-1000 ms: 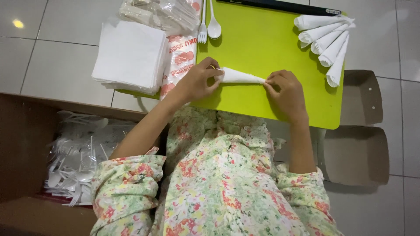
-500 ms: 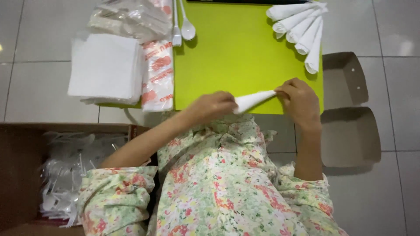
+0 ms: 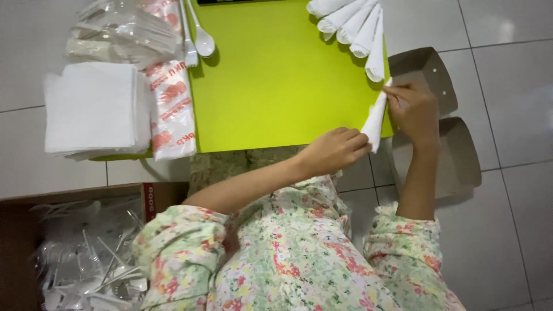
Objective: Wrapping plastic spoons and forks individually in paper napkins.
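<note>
Napkin roll (image 3: 374,120), white and tapered, pinched at both ends: left hand (image 3: 336,151) clenched on the lower end, right hand (image 3: 412,109) on the upper tip, at the right edge of the lime-green board (image 3: 276,86). Finished rolls (image 3: 354,26) fanned at the board's top right corner, just above. Left to wrap, by appearance: napkin stack (image 3: 92,109), loose spoon and fork (image 3: 197,37), boxed plastic cutlery (image 3: 80,259).

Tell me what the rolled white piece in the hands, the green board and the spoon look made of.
Rolled white piece: soft matte paper napkin, judging by its creases. Green board: smooth, flat sheet, likely plastic or coated card; faint sheen. Spoon: glossy white, probably plastic. Left hand and right hand hold the roll.
</note>
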